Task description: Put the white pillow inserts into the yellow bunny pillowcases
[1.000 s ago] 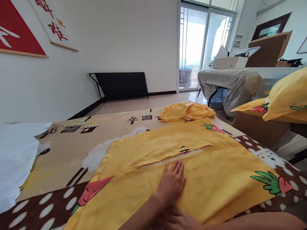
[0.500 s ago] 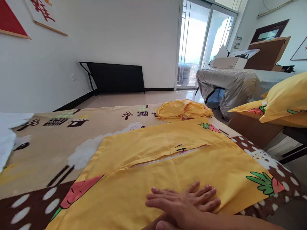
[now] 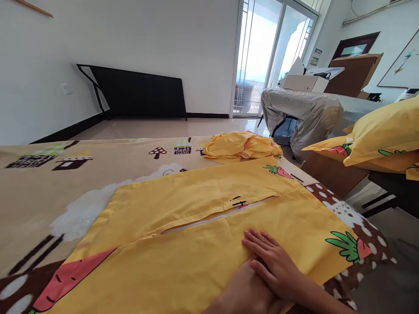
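Note:
A yellow pillowcase (image 3: 196, 257) printed with pink carrots lies spread flat on the bed, a long slit with a white edge running across its middle. On its near right part rests my right hand (image 3: 276, 261), palm down, fingers stretched out and slightly apart on the fabric. Partly under it is my left hand (image 3: 247, 285), its back showing low in the view. The right hand and wrist hide the left hand's fingers.
A patterned blanket (image 3: 108, 174) covers the bed. Beyond the pillowcase sits a crumpled yellow cloth (image 3: 242, 146). Yellow pillows (image 3: 386, 131) are stacked on a dark seat at right. Behind stand a plastic-covered table (image 3: 301, 109) with boxes and a black folded frame (image 3: 140, 93).
The view has shifted, turning a little right. My crossed hands have slid: the right hand now points away and covers the left hand's fingers, which were spread in sight before.

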Tool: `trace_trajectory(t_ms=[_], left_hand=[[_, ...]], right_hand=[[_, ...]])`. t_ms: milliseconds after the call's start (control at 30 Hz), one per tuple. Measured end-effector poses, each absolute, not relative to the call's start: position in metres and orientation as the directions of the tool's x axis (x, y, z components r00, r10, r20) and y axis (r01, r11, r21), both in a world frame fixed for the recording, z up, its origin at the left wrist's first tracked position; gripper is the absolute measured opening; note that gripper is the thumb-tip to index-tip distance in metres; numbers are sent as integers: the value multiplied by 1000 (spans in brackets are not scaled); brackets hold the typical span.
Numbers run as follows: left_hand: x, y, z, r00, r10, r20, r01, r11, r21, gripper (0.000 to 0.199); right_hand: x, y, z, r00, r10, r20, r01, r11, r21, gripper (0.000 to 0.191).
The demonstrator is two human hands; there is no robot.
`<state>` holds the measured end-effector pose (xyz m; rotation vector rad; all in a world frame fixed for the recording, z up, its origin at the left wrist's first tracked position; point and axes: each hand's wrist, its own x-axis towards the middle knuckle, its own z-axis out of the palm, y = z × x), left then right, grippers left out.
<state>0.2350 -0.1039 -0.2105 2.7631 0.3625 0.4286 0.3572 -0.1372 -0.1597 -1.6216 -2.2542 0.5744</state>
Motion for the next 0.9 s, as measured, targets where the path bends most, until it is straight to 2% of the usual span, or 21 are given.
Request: trace_trajectory(t_ms=[133,267,367,500,600,667,700,800,833,900], left_hand=[[206,-94,-186,966,99,238,10,-937,349,48],[206,-93,-173,967,70,243,-13,-946,324,49],[207,-93,-172,968,76,240,-5,-948,318,48],[204,-94,-165,983,86,164,21,-930,366,47],[202,-98,-160,972,111,206,19,-915,403,45],[202,-99,-161,938,162,308,2,-888,460,36],[202,-99,-162,900,234,368,19,-864,502,32],[198,-89,-165,671,583,458,227,-750,622,38],[193,-83,-167,597,668,444,332,-710,621,38],[170,-71,-171,533,751,389,542,-657,524,38]], right_hand=[[401,-142,-181,-174,982,66,928,186,-323,53],[465,-160,-199,35,986,164,996,-21,-85,57],[520,-178,-207,151,951,271,982,-177,72,59],[578,-189,-210,307,893,330,932,-352,87,63],[579,-176,-200,368,852,373,909,-414,47,64],[548,-159,-188,318,865,388,937,-349,9,63],[524,-149,-182,271,888,371,960,-280,-32,61],[439,-123,-165,-5,981,193,978,45,-205,58],[413,-115,-161,-132,983,131,955,161,-250,59],[375,-102,-157,-342,939,45,883,337,-326,61]])
